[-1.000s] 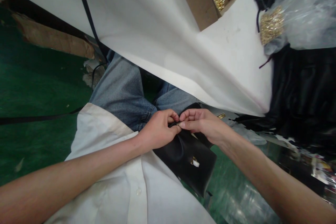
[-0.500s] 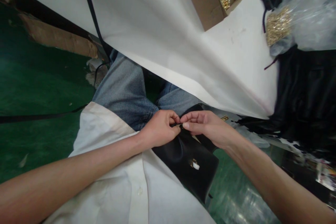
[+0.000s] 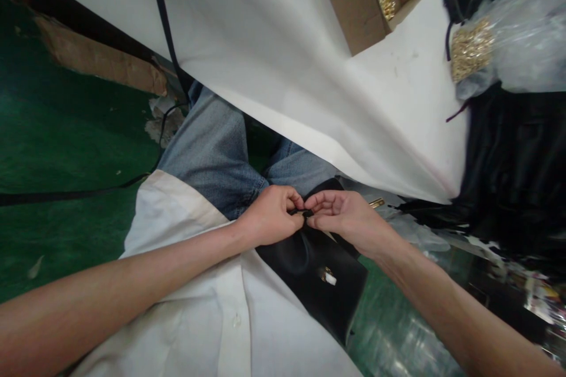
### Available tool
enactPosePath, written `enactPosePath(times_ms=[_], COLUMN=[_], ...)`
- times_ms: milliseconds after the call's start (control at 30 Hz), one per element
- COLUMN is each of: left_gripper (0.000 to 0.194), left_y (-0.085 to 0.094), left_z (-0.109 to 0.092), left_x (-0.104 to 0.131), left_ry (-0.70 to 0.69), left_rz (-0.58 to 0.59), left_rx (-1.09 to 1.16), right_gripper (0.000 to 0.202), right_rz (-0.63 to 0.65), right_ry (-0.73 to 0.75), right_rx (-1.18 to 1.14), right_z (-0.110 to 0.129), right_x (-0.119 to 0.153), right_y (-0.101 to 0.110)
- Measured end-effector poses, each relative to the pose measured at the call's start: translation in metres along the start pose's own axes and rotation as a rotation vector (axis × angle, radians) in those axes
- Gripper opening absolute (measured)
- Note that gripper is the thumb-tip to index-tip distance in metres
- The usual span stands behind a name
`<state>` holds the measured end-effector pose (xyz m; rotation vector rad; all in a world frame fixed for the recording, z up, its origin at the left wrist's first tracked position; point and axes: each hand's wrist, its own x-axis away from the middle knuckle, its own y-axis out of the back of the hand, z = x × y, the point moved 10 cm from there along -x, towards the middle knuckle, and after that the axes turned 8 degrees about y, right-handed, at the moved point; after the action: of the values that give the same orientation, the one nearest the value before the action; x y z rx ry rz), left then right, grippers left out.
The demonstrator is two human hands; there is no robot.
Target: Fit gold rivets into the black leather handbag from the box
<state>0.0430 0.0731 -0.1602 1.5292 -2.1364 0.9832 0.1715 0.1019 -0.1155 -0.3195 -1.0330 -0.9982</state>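
A black leather-like bag (image 3: 300, 265) rests on my lap, partly hidden under my forearms and hands. On its face sits a small gold fitting with a white piece on it (image 3: 328, 277). My left hand (image 3: 272, 217) pinches a short, narrow black strap (image 3: 301, 212) between thumb and fingers at the bag's upper edge. Facing it, my right hand (image 3: 342, 215) has its thumb and fingertips closed at the strap's other end. Any small part between the fingertips is too hidden to make out. Beyond the right hand shows a gold metal piece (image 3: 377, 203).
A white-covered table (image 3: 274, 53) spans the area ahead. On it stand a cardboard box (image 3: 354, 17) of small gold hardware and a clear plastic bag of gold pieces (image 3: 473, 50). Black material (image 3: 508, 159) hangs at the right. A black strap (image 3: 163, 17) crosses the table's left side.
My right hand has shifted slightly, its fingers a little less tightly bunched, and the strap's end shows more between the hands. The left hand keeps its pinch.
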Motion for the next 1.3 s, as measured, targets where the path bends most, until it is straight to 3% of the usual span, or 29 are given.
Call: enactPosePath(times_ms=[167, 367, 667, 1100, 1300], left_gripper=[0.018, 0.019, 0.015, 0.016, 0.016], left_y=[0.001, -0.005, -0.007, -0.003, 0.0], left_z=[0.007, 0.014, 0.014, 0.011, 0.011], left_x=[-0.003, -0.004, -0.009, -0.009, -0.01], left_ry=[0.008, 0.029, 0.004, 0.039, 0.05], left_rz=[0.038, 0.18, 0.259, 0.069, 0.063], left_rx=[0.037, 0.078, 0.075, 0.042, 0.034], right_gripper=[0.031, 0.032, 0.033, 0.038, 0.04], right_rz=[-0.037, -0.036, -0.021, 0.005, 0.004], right_ry=[0.02, 0.032, 0.001, 0.035, 0.061], right_rx=[0.027, 0.017, 0.036, 0.032, 0.002], right_z=[0.001, 0.005, 0.002, 0.003, -0.005], right_x=[0.0, 0.001, 0.001, 0.008, 0.008], right_y=[0.0, -0.001, -0.002, 0.0, -0.001])
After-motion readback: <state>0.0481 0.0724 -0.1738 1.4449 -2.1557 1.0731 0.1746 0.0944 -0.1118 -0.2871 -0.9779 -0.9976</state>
